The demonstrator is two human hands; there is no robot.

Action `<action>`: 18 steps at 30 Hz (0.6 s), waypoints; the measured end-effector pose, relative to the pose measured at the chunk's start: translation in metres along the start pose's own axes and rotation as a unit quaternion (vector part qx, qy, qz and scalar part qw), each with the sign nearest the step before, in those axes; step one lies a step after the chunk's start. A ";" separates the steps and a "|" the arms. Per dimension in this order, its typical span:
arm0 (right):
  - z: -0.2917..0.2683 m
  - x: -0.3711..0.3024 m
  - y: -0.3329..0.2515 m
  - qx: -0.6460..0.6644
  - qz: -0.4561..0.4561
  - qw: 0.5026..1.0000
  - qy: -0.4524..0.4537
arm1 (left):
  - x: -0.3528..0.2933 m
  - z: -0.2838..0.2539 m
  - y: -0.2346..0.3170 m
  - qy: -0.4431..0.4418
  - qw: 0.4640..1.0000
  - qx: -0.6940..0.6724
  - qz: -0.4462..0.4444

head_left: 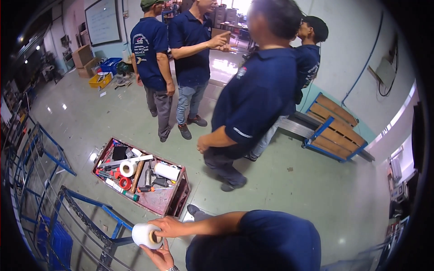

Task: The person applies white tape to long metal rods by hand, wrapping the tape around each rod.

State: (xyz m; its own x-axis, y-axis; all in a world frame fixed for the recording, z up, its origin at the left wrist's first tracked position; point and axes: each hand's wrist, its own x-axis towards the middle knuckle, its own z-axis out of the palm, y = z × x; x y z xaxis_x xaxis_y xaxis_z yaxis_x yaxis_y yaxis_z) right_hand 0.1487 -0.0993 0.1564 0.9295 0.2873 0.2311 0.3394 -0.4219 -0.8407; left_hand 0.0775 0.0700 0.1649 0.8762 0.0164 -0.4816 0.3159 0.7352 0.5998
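Note:
A white roll of plastic film (142,235) with a brown cardboard core is between my two hands at the lower left. My right hand (168,226) reaches across from the right and grips the roll's upper side by the core, its fingertips partly hidden. My left hand (158,256), with a watch at the wrist, holds the roll from below. Beyond the hands stands a red tool cart (158,203) whose top holds a white film roll (167,171), another white roll (128,168), red tape (125,182) and several hand tools.
Blue metal frames (83,198) stand close at the left. A co-worker (257,104) walks beyond the cart, with several others grouped behind. At the right wall is a blue-framed wooden trolley (337,131). A yellow crate (100,81) and cardboard boxes (83,58) lie far left.

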 end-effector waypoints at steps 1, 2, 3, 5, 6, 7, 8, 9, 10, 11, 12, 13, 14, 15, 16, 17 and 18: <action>-0.005 0.002 -0.003 0.012 0.021 1.000 0.000 | 0.005 -0.003 0.002 -0.006 1.000 0.004 -0.002; -0.008 0.004 -0.011 0.012 0.019 1.000 -0.001 | 0.007 -0.010 0.004 -0.014 1.000 -0.006 -0.003; -0.012 0.006 -0.019 0.034 0.044 0.998 -0.013 | 0.008 -0.016 0.006 -0.023 1.000 -0.017 -0.003; -0.008 0.006 -0.020 0.056 0.073 0.996 -0.019 | 0.011 -0.013 0.012 -0.025 1.000 -0.013 0.000; -0.003 0.007 -0.017 0.056 0.052 0.997 0.014 | 0.012 -0.011 0.014 -0.025 1.000 -0.012 0.004; 0.002 0.007 -0.020 0.058 0.029 0.997 0.042 | 0.010 -0.013 0.015 -0.022 1.000 -0.013 0.007; 0.005 0.007 -0.021 0.059 0.028 0.997 0.039 | 0.007 -0.013 0.015 -0.025 0.999 -0.028 0.018; 0.008 0.007 -0.022 0.076 0.016 0.996 0.032 | 0.005 -0.015 0.015 -0.028 0.998 -0.043 0.028; 0.010 0.006 -0.025 0.092 0.005 0.995 0.025 | 0.003 -0.021 0.016 -0.025 0.998 -0.045 0.031; 0.012 0.004 -0.029 0.093 0.004 0.995 0.022 | 0.001 -0.029 0.017 -0.046 0.996 -0.063 0.032; 0.014 0.000 -0.032 0.115 0.008 0.993 0.005 | -0.002 -0.036 0.018 -0.066 0.994 -0.080 0.033; 0.019 -0.001 -0.034 0.136 0.010 0.990 -0.020 | -0.006 -0.041 0.017 -0.058 0.994 -0.086 0.038; 0.027 -0.003 -0.030 0.139 0.010 0.990 -0.033 | -0.011 -0.045 0.016 -0.047 0.994 -0.086 0.053; 0.035 -0.004 -0.026 0.172 0.026 0.984 -0.034 | -0.017 -0.050 0.015 -0.034 0.993 -0.086 0.066; 0.046 -0.009 -0.024 0.205 0.043 0.977 -0.048 | -0.021 -0.057 0.011 -0.011 0.992 -0.101 0.076; 0.052 -0.013 -0.024 0.277 0.060 0.958 -0.045 | -0.022 -0.060 0.010 -0.031 0.990 -0.098 0.093; 0.072 -0.016 -0.003 0.343 0.087 0.932 -0.074 | -0.027 -0.064 0.007 -0.045 0.988 -0.095 0.112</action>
State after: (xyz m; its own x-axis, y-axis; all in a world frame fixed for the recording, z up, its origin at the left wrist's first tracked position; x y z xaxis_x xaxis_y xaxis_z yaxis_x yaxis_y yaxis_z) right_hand 0.1229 -0.0404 0.1197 0.9146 0.4028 0.0340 -0.0341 0.1607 -0.9864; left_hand 0.0325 0.1183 0.1410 0.9476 0.1389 -0.2877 0.0448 0.8337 0.5504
